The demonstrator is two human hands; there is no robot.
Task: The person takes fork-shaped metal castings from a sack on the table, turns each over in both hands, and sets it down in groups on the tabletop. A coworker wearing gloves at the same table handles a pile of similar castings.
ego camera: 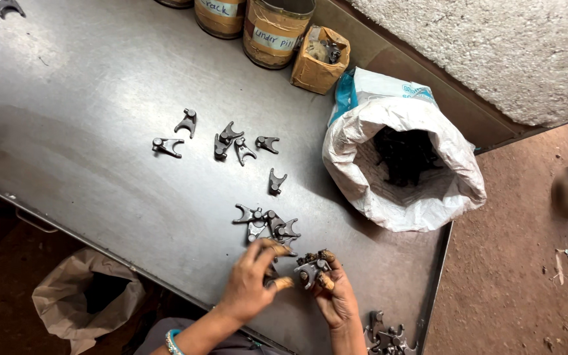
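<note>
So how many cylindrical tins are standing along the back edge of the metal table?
3. One taped tin beside the small cardboard box, another just left of it, and a third further left, cut off by the frame edge. More may stand out of view.

Single view only, worn on the head, looking steeply down and slightly forward over the metal counter [87, 85], tilted so the counter's edges run diagonally across the frame. Near enough for both hands, left hand [248, 283] and right hand [335, 296], at the bottom edge; far enough to take in the white sack [389, 197], tins [274, 33] and dirt floor [520, 263].
</note>
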